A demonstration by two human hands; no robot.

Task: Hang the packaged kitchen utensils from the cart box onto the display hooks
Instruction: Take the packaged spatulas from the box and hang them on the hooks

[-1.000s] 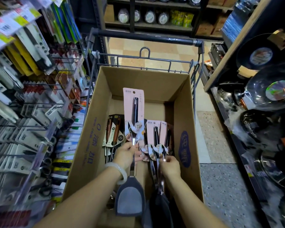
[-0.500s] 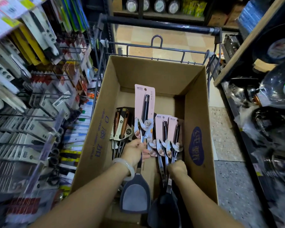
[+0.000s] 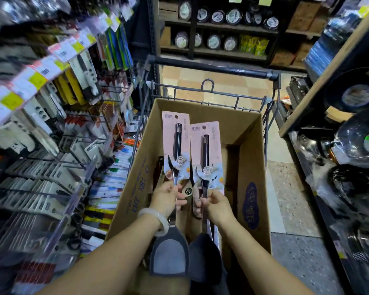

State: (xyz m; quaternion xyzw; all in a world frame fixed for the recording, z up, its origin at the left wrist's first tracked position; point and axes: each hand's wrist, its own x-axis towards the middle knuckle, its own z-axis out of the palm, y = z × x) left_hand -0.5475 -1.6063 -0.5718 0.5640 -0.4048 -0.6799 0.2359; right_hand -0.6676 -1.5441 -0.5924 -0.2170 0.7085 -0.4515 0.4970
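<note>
A brown cardboard box (image 3: 132, 201) stands in a wire cart (image 3: 211, 68). My left hand (image 3: 167, 198), with a pale bangle on the wrist, grips the metal shaft of a spatula on a pink card (image 3: 175, 133), held upright over the box, its grey blade (image 3: 168, 252) pointing down. My right hand (image 3: 216, 204) grips a second spatula on a pink card (image 3: 206, 139) right beside it, possibly with another behind it. Brown-handled packaged utensils (image 3: 159, 171) lie deeper in the box, mostly hidden. Display hooks (image 3: 77, 167) full of carded goods fill the rack on the left.
Price tags (image 3: 43, 67) run along the top of the left rack. Pans and woks in plastic (image 3: 358, 137) line the shelves on the right. A dark shelf with round tins (image 3: 219, 41) stands beyond the cart. Tiled floor (image 3: 290, 188) shows between cart and right shelf.
Both hands have lifted their spatulas higher out of the box, the right one most. The view has tilted upward, showing more of the far shelf.
</note>
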